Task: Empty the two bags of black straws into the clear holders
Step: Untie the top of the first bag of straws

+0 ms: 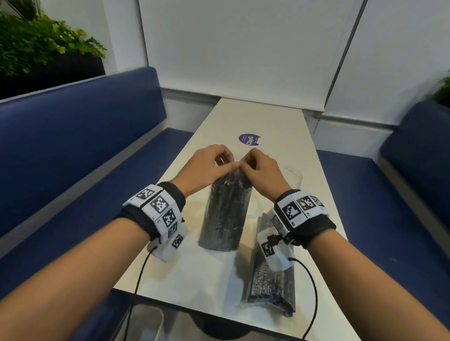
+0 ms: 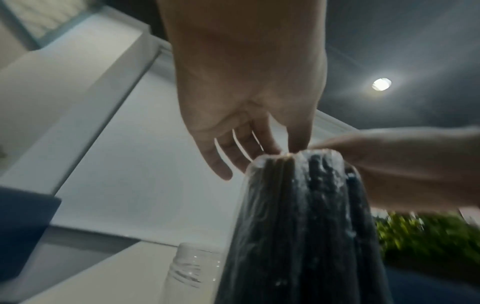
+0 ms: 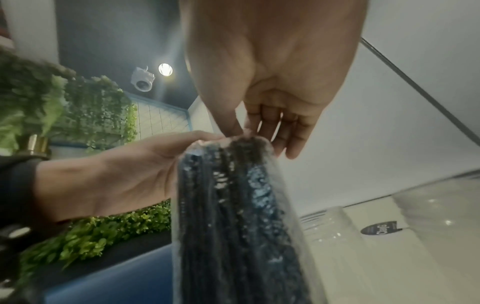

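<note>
Both hands pinch the top of the upright straw bag, ready to tear it open.

The left hand (image 1: 211,162) and right hand (image 1: 260,169) each nip the film at the top of the standing bag (image 1: 223,216), fingertips nearly touching, with the bag directly beneath them and its base on the tabletop (image 1: 210,274). In my judgement, a sudden tear could split the film down the side and scatter black straws, or topple the bag, since nothing steadies its lower half. The second bag (image 1: 272,281) lies flat just beside it, under the right wrist. One clear holder (image 1: 294,176) stands beyond the right hand; another (image 2: 193,265) shows near the bag.
</note>
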Motion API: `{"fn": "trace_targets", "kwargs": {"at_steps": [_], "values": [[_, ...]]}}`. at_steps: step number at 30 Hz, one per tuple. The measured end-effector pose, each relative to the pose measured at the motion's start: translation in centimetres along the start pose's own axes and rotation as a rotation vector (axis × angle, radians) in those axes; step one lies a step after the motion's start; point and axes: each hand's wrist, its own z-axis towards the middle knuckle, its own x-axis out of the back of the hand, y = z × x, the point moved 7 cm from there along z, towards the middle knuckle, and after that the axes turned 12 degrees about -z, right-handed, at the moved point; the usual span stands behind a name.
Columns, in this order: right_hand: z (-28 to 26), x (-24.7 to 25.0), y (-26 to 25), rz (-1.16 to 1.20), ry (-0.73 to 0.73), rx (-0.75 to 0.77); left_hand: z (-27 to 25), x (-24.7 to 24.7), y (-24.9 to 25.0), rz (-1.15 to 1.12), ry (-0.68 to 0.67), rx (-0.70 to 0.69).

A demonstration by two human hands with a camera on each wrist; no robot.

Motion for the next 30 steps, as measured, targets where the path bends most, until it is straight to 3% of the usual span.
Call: {"fn": "trace_targets", "kwargs": {"at_steps": [4, 11, 20, 27, 30], "values": [[-0.2, 0.2, 0.5, 0.077, 0.014, -0.01, 0.3, -0.5, 0.0, -0.034, -0.09, 0.012], [0.4, -0.3, 1.4, 0.152, 0.017, -0.12, -0.5, -1.4, -1.2, -0.377, 0.071, 0.14], [0.2, 0.1, 1.6, 0.139, 0.077, -0.065, 0.2, -0.1, 1.1, 0.041, 0.018, -0.043], [0.3, 0.1, 1.2, 0.153, 0.081, -0.058, -0.4, -0.2, -0.5, -0.257, 0.244, 0.091], [0.3, 0.2, 1.4, 0.123, 0.082, -0.057, -0.8, -0.4, -0.3, -0.285, 0.219, 0.074]]}}
